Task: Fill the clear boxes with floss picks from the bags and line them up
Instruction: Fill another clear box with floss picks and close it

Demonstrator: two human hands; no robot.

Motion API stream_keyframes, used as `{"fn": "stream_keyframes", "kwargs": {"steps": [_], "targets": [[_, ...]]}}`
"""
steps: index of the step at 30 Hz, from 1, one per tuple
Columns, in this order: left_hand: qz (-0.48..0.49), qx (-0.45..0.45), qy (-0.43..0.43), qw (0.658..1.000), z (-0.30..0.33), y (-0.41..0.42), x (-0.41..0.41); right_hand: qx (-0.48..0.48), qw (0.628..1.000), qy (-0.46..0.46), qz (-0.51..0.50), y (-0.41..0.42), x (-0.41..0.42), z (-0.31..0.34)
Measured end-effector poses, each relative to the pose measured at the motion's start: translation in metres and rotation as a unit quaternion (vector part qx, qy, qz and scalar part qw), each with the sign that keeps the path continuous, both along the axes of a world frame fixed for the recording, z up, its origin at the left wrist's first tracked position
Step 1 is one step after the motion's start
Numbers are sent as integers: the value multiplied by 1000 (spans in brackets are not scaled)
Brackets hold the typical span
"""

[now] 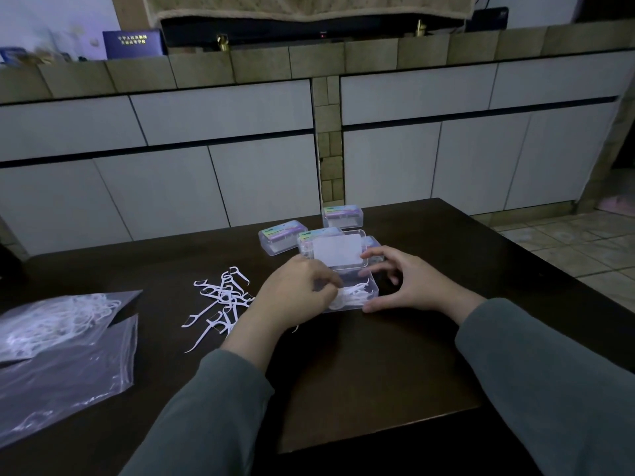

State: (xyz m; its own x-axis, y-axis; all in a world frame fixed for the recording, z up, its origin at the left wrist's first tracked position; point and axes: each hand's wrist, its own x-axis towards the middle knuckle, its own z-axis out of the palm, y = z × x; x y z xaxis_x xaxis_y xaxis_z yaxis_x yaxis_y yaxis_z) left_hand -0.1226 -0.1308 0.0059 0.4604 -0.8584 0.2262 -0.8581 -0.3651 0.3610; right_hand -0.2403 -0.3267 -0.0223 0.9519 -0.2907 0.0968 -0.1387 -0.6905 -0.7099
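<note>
**Floss pick packing, dark table**

Table [343, 372]; two bags [62, 338] at left; loose floss picks [223, 300]; open clear box [357, 290] mid-table. Left hand [295, 293] pinches picks inside the box; right hand [412, 283], fingers spread, steadies its side.

**Little readable text**

Two lines of gold characters on a dark blue booklet [133, 42] standing on the tiled ledge [309, 58], too small to make out. Coloured labels on the closed clear boxes [281, 237] (print blurred, illegible). Blank white card inside the open box lid [338, 249].
</note>
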Motion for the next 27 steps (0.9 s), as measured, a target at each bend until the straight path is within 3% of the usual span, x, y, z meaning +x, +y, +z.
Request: {"fn": "stream_keyframes", "kwargs": {"steps": [9,16,22,27], "targets": [[-8,23,2,1000,0,5,-5,-19,1000,4,-7,4,-3,1],[28,-4,-53,998,13,26,11,-168,982,14,-82,18,-15,19],[112,76,-59,989,31,69,47,-218,967,-127,-19,48,5,22],[171,161,-84,968,25,104,77,-312,942,-118,29,97,39,29]]}}
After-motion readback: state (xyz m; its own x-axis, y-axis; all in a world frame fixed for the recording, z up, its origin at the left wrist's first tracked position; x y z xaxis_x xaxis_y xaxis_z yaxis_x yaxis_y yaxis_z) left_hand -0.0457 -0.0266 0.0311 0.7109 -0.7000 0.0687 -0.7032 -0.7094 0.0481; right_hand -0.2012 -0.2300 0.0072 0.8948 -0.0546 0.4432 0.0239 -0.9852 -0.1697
